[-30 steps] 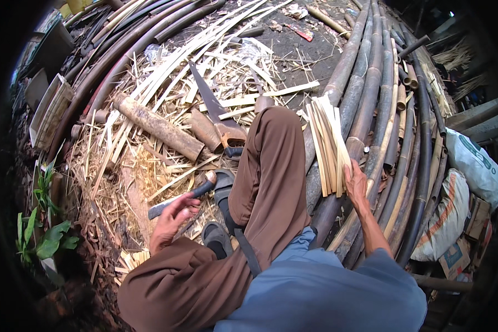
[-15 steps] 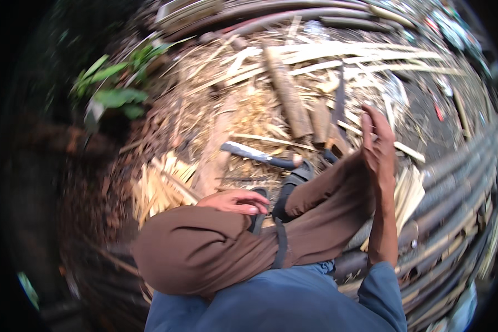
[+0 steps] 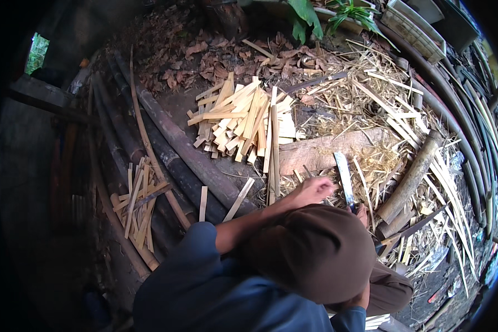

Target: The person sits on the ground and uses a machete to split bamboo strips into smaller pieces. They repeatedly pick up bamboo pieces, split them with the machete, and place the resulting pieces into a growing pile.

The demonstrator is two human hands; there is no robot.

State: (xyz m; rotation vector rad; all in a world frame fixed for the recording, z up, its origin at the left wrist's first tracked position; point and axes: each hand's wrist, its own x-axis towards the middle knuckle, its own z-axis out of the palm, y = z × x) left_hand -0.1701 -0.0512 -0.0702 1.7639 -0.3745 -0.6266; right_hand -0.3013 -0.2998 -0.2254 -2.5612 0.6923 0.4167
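My left hand is beside my raised knee, its fingers curled in with nothing showing in them. It hangs near a flat wooden board and thin strips on the ground. To its right lies a machete with a pale blade and dark handle, the handle end by what seems to be my foot. My right forearm passes behind the brown trouser knee, which hides that hand's fingers. Beyond my left hand lies a heap of split bamboo strips, with long strips at its right edge.
Dark bamboo poles lie on the left, a smaller bundle of strips on them. At right are a cut bamboo length, a saw and scattered shavings. Dry leaves and a pale crate are farther back.
My view has swung left, bringing the strip heap and left-hand poles into sight. My left hand has left my knee and curled its fingers; my right hand has dropped behind the knee.
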